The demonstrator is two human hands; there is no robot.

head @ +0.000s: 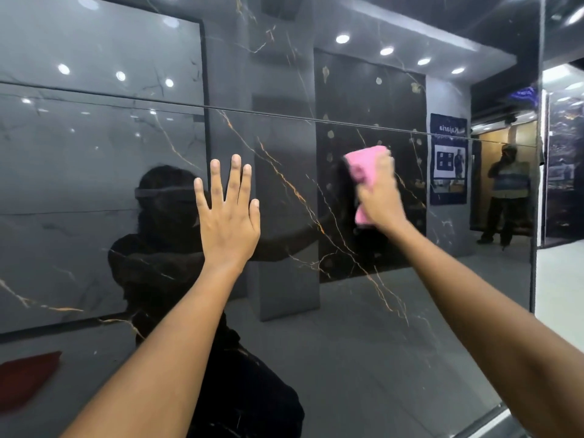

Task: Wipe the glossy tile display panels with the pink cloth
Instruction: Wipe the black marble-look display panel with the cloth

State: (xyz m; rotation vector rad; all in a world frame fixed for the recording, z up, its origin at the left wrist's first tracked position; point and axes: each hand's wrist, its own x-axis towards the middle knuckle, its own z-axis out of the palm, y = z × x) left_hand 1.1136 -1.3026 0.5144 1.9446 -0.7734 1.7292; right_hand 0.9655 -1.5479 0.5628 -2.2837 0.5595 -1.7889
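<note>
A: Where is the pink cloth [363, 172]?
B: Bunched in the right hand [380, 197], pressed against the glossy panel [300, 216], just below its horizontal seam [284, 116].
A: And the left hand [227, 216]?
B: Flat on the panel, fingers spread, left of the cloth.

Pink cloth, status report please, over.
Right hand grips crumpled pink cloth on glossy dark tile panel. Left hand flat against panel. Nothing blocking.
</note>
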